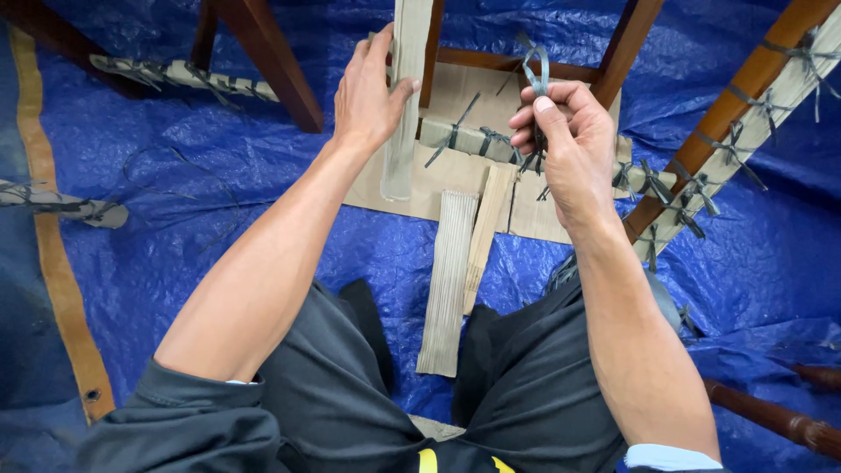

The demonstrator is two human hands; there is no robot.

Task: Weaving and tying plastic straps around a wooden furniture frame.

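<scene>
1. Head view: a person sits on a blue tarp [175,149], both bare forearms stretched forward over dark trousers toward dark wooden furniture legs.
2. The left hand [372,92] is raised, palm against an upright cardboard strip [405,105], fingers curled round its far edge and thumb pressed on its face; it grips the strip against a wooden leg [431,44].
3. The right hand [569,136] is closed in a pinch, fingertips bunched on a grey plastic strap [534,70] whose loop stands above the knuckles.
4. The strap runs down to a cardboard-wrapped rail [473,140], lying crosswise just beyond both hands and tied with more grey straps.
5. A flat cardboard sheet [438,188] lies on the tarp beneath the rail; two loose corrugated strips [448,280] rest near the person's knees.
6. At right, a slanted wooden leg [745,88] carries a cardboard padding bound with knotted straps; another padded leg [175,74] lies upper left.
</scene>
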